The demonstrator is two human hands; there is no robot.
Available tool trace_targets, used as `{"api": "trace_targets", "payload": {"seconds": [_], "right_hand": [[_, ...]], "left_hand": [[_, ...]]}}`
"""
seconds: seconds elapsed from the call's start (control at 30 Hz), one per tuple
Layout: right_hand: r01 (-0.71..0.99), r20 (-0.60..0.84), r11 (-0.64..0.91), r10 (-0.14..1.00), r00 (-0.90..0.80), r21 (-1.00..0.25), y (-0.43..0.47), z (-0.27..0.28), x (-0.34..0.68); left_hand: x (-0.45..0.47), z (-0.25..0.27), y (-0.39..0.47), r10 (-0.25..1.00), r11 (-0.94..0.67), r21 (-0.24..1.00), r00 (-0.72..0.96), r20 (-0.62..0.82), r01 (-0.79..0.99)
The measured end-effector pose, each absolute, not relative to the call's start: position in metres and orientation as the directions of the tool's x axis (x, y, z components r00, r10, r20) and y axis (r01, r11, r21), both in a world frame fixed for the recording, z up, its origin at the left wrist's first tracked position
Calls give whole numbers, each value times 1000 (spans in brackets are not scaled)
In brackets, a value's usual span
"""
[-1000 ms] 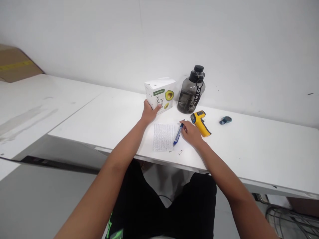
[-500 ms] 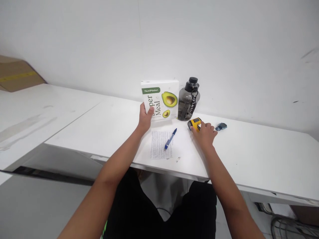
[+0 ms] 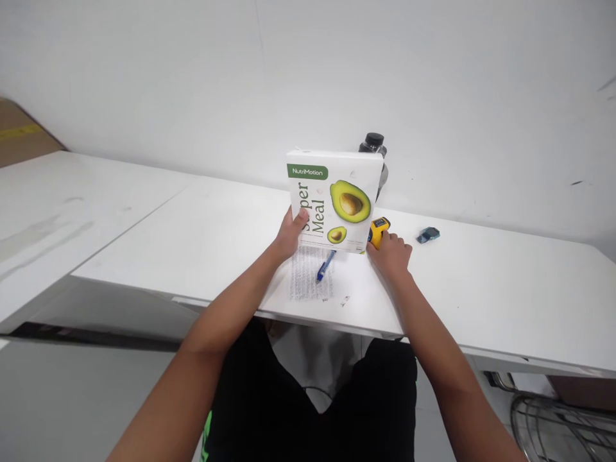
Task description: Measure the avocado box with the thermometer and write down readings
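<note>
- Head view: left hand (image 3: pixel 289 234) pinches the white box (image 3: pixel 353 173) at its left edge, thumb in front, other fingers hidden.
- Right hand (image 3: pixel 392 256) curls over a yellow handheld device (image 3: pixel 380 226) (handle covered; cannot tell whether it's gripped).
- Box, upright, hides most of the bottle (image 3: pixel 373 140) and the upper end of the pen (image 3: pixel 325 268).

Both arms (image 3: pixel 219 321) reach forward, hands (image 3: pixel 290 232) (image 3: pixel 391 255) apart, fingers (image 3: pixel 398 242) curled.
</note>
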State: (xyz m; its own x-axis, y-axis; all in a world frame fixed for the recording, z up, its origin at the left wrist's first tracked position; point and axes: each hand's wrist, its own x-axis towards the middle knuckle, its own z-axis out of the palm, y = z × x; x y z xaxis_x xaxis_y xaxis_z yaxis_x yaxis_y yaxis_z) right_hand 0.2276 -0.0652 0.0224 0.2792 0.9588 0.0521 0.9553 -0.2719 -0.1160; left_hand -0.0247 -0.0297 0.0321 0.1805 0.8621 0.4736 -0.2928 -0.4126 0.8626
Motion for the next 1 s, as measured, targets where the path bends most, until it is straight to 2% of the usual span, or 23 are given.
{"api": "trace_targets", "payload": {"seconds": [0.33,0.43,0.53,0.63,0.7,0.77,0.83,1.0], "right_hand": [[893,-76,-407,914,400,-195,-64,32,234],[868,-62,-398,915,398,-297,-64,30,239],[798,33,-349,908,417,-491,-64,26,241],[676,230,-117,887,401,-727,-66,22,239],[611,389,115,857,337,-783,-69,19,237],[602,528,309,819,225,-736,-74,17,233],[622,613,439,786,84,-648,-80,14,230],[614,655,588,741,-148,-527,-86,8,223]], "left_hand": [[-26,27,-22,822,-511,818,127,555,-265],[-28,18,-15,806,-576,796,34,592,-187],[-32,10,-8,789,-614,784,-87,608,-87],[-36,7,-2,796,-593,805,-173,581,-27],[-37,7,2,811,-562,827,-210,546,-21],[-37,7,3,827,-538,842,-217,519,-38],[-36,7,3,833,-536,843,-190,520,-43],[-36,4,-2,809,-585,811,-55,585,25]]}}
